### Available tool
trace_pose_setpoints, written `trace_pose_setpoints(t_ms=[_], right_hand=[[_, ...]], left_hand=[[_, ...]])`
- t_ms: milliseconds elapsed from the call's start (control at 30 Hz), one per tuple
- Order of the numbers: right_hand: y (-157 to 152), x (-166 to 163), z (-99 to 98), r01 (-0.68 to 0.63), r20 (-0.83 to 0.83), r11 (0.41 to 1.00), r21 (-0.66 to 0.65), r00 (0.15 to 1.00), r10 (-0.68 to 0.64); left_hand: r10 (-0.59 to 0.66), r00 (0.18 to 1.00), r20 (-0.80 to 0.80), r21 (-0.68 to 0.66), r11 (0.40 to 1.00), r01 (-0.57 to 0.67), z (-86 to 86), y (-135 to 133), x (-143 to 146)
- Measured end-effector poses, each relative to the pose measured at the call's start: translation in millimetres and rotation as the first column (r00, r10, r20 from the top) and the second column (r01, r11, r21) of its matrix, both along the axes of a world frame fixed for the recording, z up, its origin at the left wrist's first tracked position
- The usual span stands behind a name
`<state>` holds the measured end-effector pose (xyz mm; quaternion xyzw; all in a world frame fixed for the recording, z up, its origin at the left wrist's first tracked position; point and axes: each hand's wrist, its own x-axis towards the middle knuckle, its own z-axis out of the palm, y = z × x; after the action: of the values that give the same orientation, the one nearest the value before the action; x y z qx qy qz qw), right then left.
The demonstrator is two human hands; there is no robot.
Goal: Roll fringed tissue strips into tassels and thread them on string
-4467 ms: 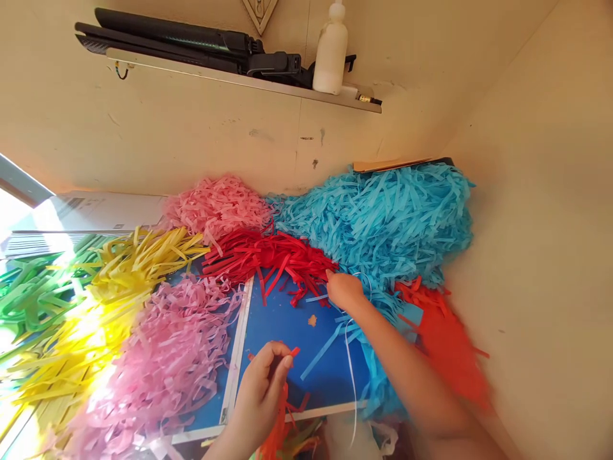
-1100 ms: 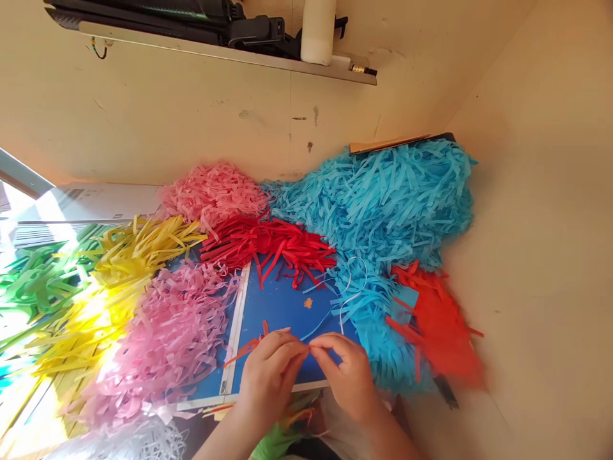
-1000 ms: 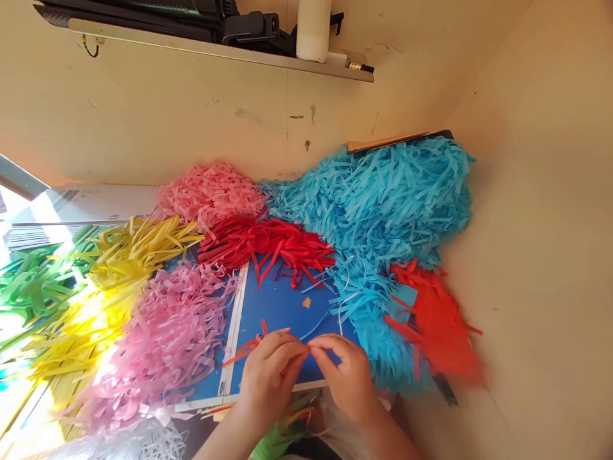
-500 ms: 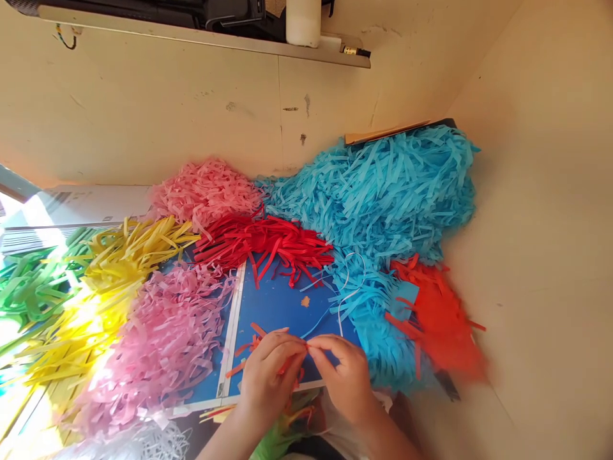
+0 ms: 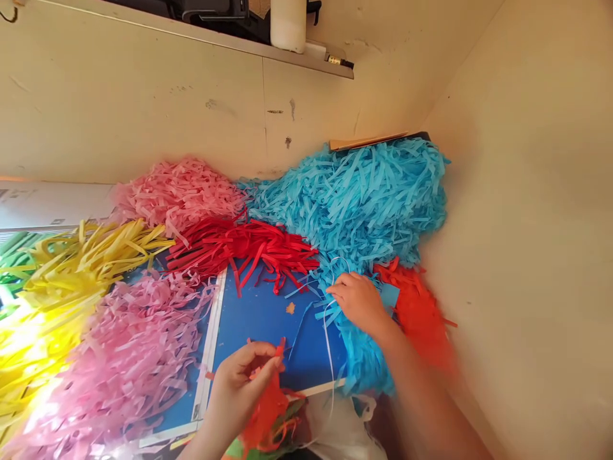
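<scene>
My left hand (image 5: 244,383) is closed in a pinch around the top of an orange-red tissue paper tassel (image 5: 263,409), whose cut strips hang below the fingers. Farther right and away from me, my right hand (image 5: 357,303) reaches over the light-blue fringed paper (image 5: 366,358). Its thumb and forefinger are pinched together at a thin white string (image 5: 327,338). The string runs down past the front edge of the blue board (image 5: 258,319) toward my lap. A thin blue strip (image 5: 301,329) lies on the board between my hands.
Around the board lie fringed paper heaps: red (image 5: 244,249), pink (image 5: 182,195), lilac (image 5: 138,345), yellow (image 5: 57,306), green (image 5: 19,262), blue (image 5: 383,198) and orange-red (image 5: 421,313). A wall shelf (image 5: 215,38) runs above. A white plastic bag (image 5: 340,428) sits below the board's edge.
My right hand has left my left hand and moved up and right to the white string on the blue paper. My left hand has lowered slightly, keeping the tassel. The view has shifted right.
</scene>
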<state>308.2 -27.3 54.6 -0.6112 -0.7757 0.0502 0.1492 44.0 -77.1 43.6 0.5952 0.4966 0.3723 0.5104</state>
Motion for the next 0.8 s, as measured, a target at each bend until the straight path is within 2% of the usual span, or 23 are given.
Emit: trace_pose_setpoints(t_ms=[67, 100, 200, 267, 300, 367, 400, 433, 500, 567, 633, 800], right_hand=[[24.0, 16.1, -8.3, -0.076, 0.183, 0.994, -0.076, 0.979, 0.089], [32.9, 20.3, -12.0, -0.098, 0.209, 0.991, -0.093, 0.971, 0.116], [44.1, 25.1, -13.5, -0.106, 0.193, 0.992, -0.073, 0.974, 0.118], [37.6, 23.0, -3.8, -0.085, 0.178, 0.995, -0.051, 0.980, 0.093], [29.9, 19.2, 3.5, -0.053, 0.122, 0.998, -0.024, 0.991, 0.055], [7.0, 3.5, 19.5, 0.029, -0.135, 1.000, 0.008, 0.991, -0.027], [-7.2, -8.5, 26.7, 0.067, -0.321, 0.998, -0.005, 0.945, -0.065], [-22.0, -22.4, 32.3, 0.047, -0.487, 0.997, -0.063, 0.871, -0.072], [-49.2, -51.8, 37.4, -0.059, -0.672, 0.975, -0.214, 0.734, -0.103], [-68.3, -75.8, 34.8, -0.088, -0.757, 0.955, -0.282, 0.632, -0.165], [-77.7, -89.5, 28.1, -0.076, -0.795, 0.951, -0.299, 0.571, -0.204], [-80.7, -95.1, 18.2, -0.122, -0.807, 0.933, -0.339, 0.547, -0.222]], left_hand=[[0.022, 0.995, 0.098, -0.099, 0.995, -0.012, 4.7, 2.1, 1.3], [0.042, 0.989, 0.143, -0.139, 0.990, -0.022, 6.5, 2.6, 2.2], [0.117, 0.961, 0.251, -0.279, 0.959, -0.044, 7.7, 2.3, 3.2], [0.180, 0.929, 0.325, -0.391, 0.920, -0.041, 6.0, 1.3, 2.0], [0.211, 0.907, 0.365, -0.446, 0.895, -0.029, 5.3, 0.9, 1.4], [0.271, 0.849, 0.454, -0.543, 0.840, 0.022, 4.8, 0.3, 1.0], [0.303, 0.813, 0.498, -0.581, 0.812, 0.053, 5.3, 0.0, 1.5], [0.332, 0.777, 0.535, -0.613, 0.785, 0.087, 6.2, -0.2, 2.5], [0.383, 0.712, 0.589, -0.655, 0.742, 0.143, 8.1, -1.0, 5.0], [0.411, 0.670, 0.618, -0.670, 0.722, 0.174, 9.5, -2.3, 6.8], [0.418, 0.647, 0.637, -0.664, 0.725, 0.185, 9.8, -4.0, 7.1], [0.378, 0.651, 0.658, -0.637, 0.741, 0.213, 10.7, -8.7, 4.8]])
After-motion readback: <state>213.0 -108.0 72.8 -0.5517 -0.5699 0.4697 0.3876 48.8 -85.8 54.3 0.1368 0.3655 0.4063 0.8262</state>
